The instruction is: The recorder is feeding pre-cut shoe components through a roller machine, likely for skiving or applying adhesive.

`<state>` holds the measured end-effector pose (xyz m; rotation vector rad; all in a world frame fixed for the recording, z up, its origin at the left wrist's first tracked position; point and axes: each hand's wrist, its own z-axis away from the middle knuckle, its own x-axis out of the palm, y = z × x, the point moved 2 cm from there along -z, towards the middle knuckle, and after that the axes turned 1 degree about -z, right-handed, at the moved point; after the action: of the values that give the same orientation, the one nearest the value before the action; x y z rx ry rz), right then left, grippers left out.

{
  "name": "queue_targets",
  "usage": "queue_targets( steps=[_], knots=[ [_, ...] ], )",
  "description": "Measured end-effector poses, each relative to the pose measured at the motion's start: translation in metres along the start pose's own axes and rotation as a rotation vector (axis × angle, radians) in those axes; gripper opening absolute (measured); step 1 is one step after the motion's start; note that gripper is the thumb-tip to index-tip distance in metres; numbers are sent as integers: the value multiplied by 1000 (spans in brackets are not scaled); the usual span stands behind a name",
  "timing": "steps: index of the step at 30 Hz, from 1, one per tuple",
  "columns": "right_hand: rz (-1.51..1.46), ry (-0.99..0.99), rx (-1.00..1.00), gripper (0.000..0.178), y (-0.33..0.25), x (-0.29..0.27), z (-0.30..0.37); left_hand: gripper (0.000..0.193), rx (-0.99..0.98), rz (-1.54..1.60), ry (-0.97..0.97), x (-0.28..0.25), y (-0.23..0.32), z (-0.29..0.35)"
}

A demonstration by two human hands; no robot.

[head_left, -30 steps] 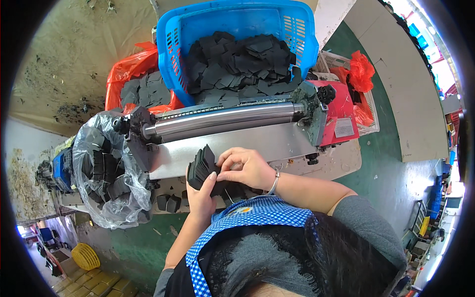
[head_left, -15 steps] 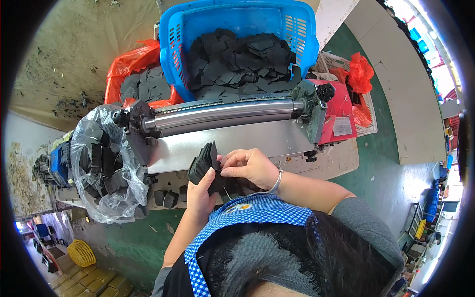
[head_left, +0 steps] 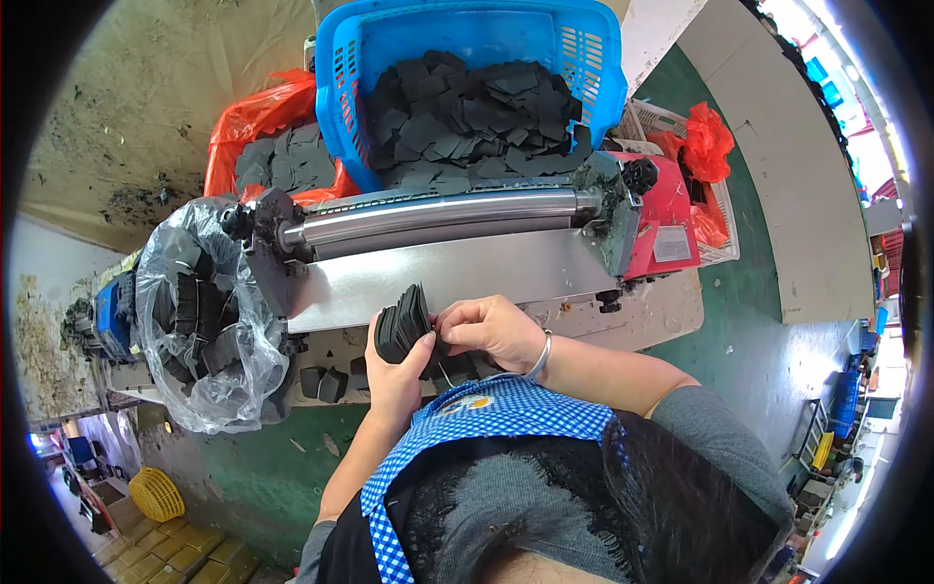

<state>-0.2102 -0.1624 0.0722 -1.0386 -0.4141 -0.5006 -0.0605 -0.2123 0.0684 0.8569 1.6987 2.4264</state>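
My left hand (head_left: pixel 397 387) is closed round a stack of thin black sheet pieces (head_left: pixel 401 326), its thumb pressed on the near side. The stack stands upright, its layers fanned a little at the top. Against its right side, the thumb and forefinger of my right hand (head_left: pixel 494 329) are pinched together. Whatever may be between those fingertips is too small to make out. Just beyond both hands lies the metal feed plate (head_left: pixel 457 275) of a roller machine (head_left: pixel 438 214). More small black stacks (head_left: pixel 326 383) rest on the table edge to the left of my left hand.
Behind the rollers stands a blue basket (head_left: pixel 336 97) heaped with loose black pieces. An orange-red bag (head_left: pixel 229 146) with more pieces sits beside it. A clear plastic bag (head_left: pixel 209 389) of stacks hangs at the left. At the right are the machine's red housing (head_left: pixel 671 209) and a white crate (head_left: pixel 730 248).
The stack has turned more upright in my left hand, and the left thumb has shifted a little right. My right hand stays pinched beside it.
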Motion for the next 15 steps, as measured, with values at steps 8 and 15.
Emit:
queue_targets(
  steps=[8,15],
  knots=[
    [-9,31,9,9,0,3,3,33,-48,104,16,0,-3,0],
    [271,46,-168,12,3,7,6,28,-86,170,60,4,1,2]
  ],
)
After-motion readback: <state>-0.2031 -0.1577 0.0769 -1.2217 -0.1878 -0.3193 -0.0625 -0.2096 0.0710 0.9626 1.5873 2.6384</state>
